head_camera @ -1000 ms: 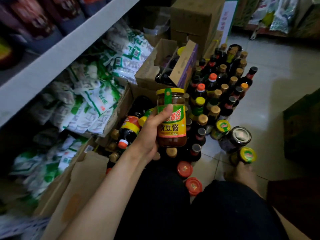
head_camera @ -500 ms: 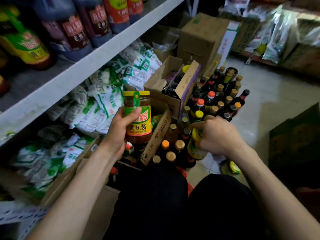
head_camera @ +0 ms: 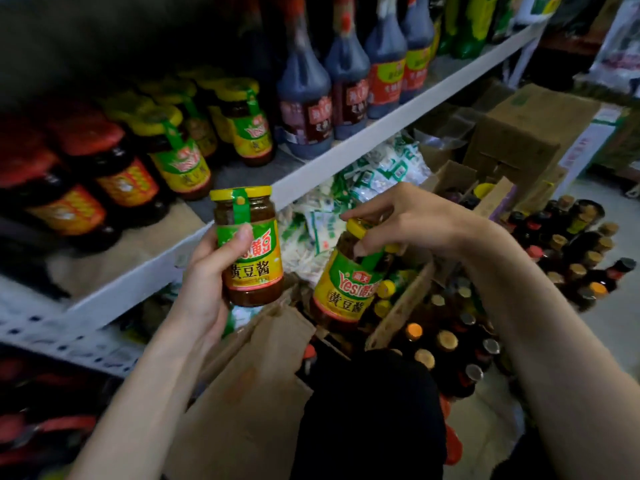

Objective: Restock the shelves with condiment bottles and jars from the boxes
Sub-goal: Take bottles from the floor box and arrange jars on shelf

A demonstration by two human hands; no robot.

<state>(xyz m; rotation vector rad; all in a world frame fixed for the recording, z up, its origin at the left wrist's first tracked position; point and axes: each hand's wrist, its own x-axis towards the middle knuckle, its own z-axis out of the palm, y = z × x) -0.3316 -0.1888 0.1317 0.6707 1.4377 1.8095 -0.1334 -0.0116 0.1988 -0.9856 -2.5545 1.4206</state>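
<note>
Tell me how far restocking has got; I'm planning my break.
Done: several yellow-lidded, green-labelled glass sauce jars stand on the white metal shelf. In hand: the left hand holds one matching jar, the right hand grips a second jar by its lid. Remaining: many dark capped bottles crowd the floor.

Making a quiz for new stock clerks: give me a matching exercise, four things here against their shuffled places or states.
1. jar L, in left hand
2. jar R, in right hand
3. red-lidded jars
4. small capped bottles

A. on the floor
B. gripped by its lid
C. on the shelf
D. gripped round its body

Pairs: 1-D, 2-B, 3-C, 4-A
</note>
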